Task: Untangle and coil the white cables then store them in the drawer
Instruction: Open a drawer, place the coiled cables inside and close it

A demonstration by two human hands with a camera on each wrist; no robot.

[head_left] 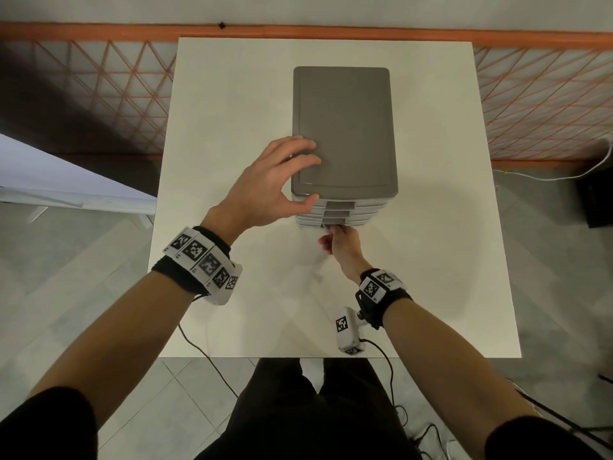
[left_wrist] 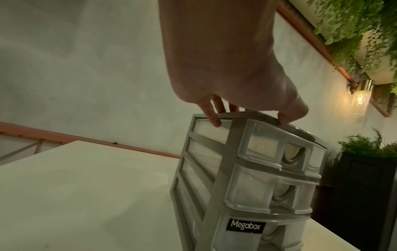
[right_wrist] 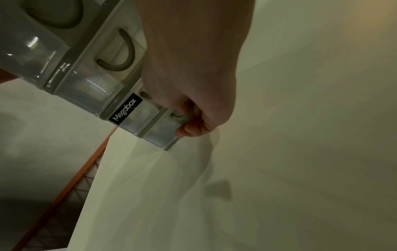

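Observation:
A grey drawer unit [head_left: 343, 127] [left_wrist: 242, 169] [right_wrist: 86, 71] with several translucent drawers stands on the white table [head_left: 232, 127]. My left hand [head_left: 303, 175] [left_wrist: 250, 117] holds its near-left top corner, fingers over the lid and thumb on the front rim. Lower down, my right hand [head_left: 335, 232] [right_wrist: 189, 118] has its fingers curled round the bottom drawer's handle [head_left: 333, 221] [right_wrist: 180, 117]. All drawers look closed. No white cable shows on the table, and I cannot tell what the drawers hold.
An orange lattice fence [head_left: 530, 94] runs behind the table. A white panel [head_left: 49, 174] leans at the left. On the floor at the right lies a thin white cord [head_left: 564, 174]. Black wires hang from my wrist cameras over the table's near edge.

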